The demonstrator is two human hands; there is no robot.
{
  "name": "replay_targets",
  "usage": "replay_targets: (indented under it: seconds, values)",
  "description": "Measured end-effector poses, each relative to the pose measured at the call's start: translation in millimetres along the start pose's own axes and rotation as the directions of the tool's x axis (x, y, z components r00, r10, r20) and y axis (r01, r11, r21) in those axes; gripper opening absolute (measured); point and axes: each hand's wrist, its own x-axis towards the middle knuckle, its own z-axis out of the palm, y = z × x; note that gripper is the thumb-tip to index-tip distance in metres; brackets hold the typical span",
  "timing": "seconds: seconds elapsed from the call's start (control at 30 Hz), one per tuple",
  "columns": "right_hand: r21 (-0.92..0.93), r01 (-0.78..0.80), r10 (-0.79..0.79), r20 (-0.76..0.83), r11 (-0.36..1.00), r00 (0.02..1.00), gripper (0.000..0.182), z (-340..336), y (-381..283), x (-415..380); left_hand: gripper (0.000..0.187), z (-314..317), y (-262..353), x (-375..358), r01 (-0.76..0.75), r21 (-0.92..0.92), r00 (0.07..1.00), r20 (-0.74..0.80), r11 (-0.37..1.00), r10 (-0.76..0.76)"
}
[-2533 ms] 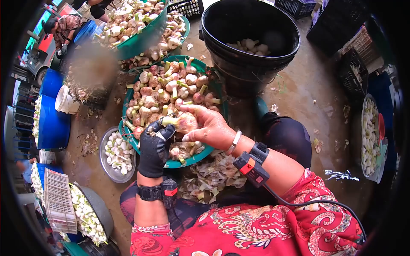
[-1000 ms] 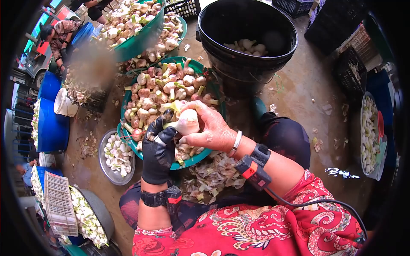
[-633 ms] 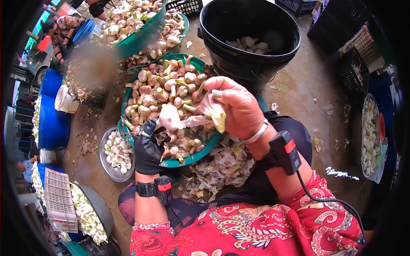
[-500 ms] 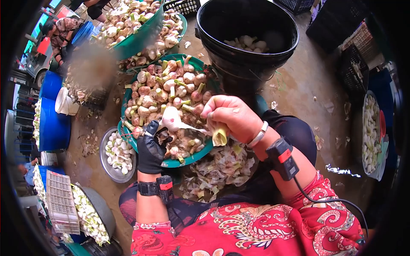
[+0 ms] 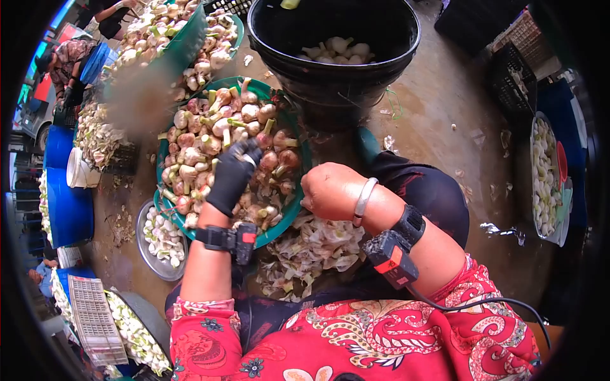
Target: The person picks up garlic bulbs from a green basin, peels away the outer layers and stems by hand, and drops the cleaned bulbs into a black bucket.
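My left hand (image 5: 236,174), in a black glove, is over the garlic bulbs (image 5: 190,149) heaped in a green basin (image 5: 298,206). Its fingers are blurred and reach in among the bulbs and stems. Bare and closed, my right hand (image 5: 332,193) hovers at the basin's right rim, its fingertips turned away. I cannot tell what it holds. Below it lies a pile of papery garlic skins (image 5: 311,251). A black bucket (image 5: 330,79) beyond the basin holds several peeled white bulbs (image 5: 340,51). A yellow-green stem piece (image 5: 290,3) shows at the bucket's far rim.
A metal bowl (image 5: 152,263) of white garlic stands left of the basin. Another green tub (image 5: 184,47) piled with bulbs is behind. Blue barrels (image 5: 70,203) and a white bucket (image 5: 79,168) line the left. Black crates (image 5: 513,82) stand right. A person (image 5: 63,66) works far left.
The white bulb has left my left hand, which moved up over the heap. My right hand came left and lower, and the stem piece no longer shows in it. The view shifted right.
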Motion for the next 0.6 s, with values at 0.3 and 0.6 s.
replay_targets:
  seconds: [0.3, 0.6]
  values:
    - [0.270, 0.164, 0.038, -0.612, 0.949, 0.790, 0.019, -16, 2, 5, 0.070, 75, -117, 28, 0.132, 0.562, 0.950, 0.163, 0.817, -0.265]
    - [0.568, 0.172, 0.221, -0.555, 0.805, 0.802, 0.020, -17, -12, 13, 0.054, 90, -212, 25, 0.015, 0.331, 0.988, 0.141, 0.944, -0.065]
